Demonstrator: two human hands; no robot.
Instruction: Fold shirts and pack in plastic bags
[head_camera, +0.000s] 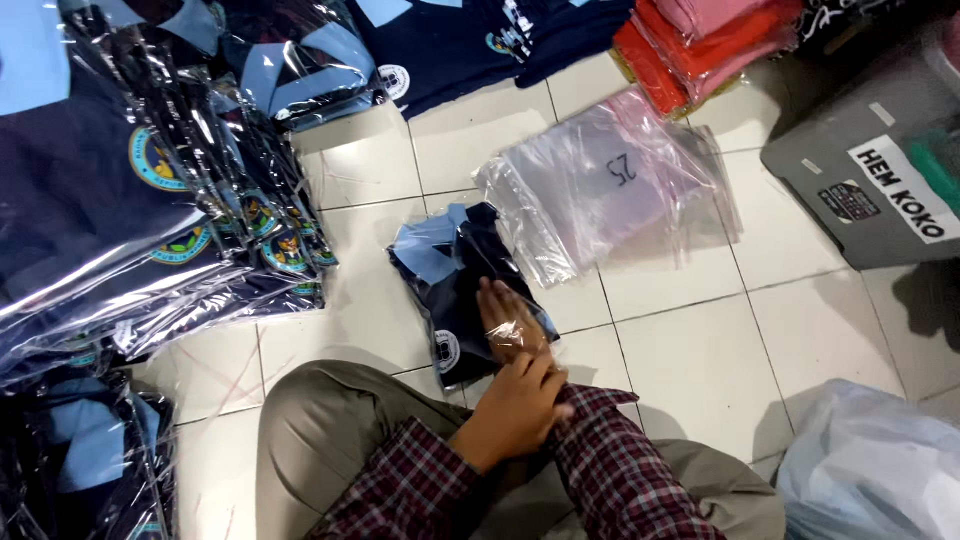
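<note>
1. The right hand (512, 322) lies flat, fingers stretched out, inside the clear plastic bag (470, 290) that wraps a folded navy shirt (450, 330) with a light blue collar; it grips nothing that can be seen.
2. The left hand (515, 408) rests curled over the right wrist, at the bag's open mouth; whether it pinches the plastic is hard to tell from this angle.
3. The bagged shirt lies on the white tiled floor (700, 360), just ahead of the person's bent knee, near the floor's middle.
4. A stack of empty clear bags (610, 180) lies just beside it, toward the far right.
5. Piles of bagged navy shirts (130, 220) fill the floor's left edge.
6. Folded red garments (700, 45) sit at the far edge, a grey box (860, 170) at the right edge.
</note>
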